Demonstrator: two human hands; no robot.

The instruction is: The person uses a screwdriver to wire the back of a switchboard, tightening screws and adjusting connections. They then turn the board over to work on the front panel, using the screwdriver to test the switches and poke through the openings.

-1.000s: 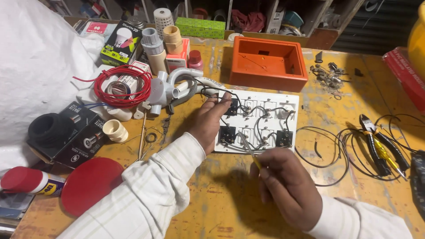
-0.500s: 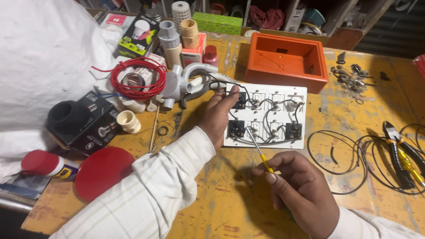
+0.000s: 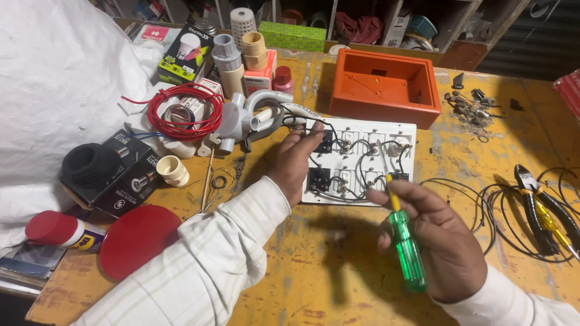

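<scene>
A white switch plate lies back side up on the yellow workbench, with black wires looped between its switches. My left hand rests on the plate's left edge, fingers touching the wiring. My right hand is raised in front of the plate and grips a green-handled screwdriver with a yellow collar. The tip points up toward the plate's lower right part. Both arms wear white checked sleeves.
An orange box stands behind the plate. Left of it lie a red wire coil, grey pipe fittings, a black carton, a red disc and a spray can. Pliers and black wire loops lie right. White sacking covers the left.
My right hand has lifted off the bench and turned the screwdriver upright, handle now showing. The left hand stays on the plate. The camera has moved closer.
</scene>
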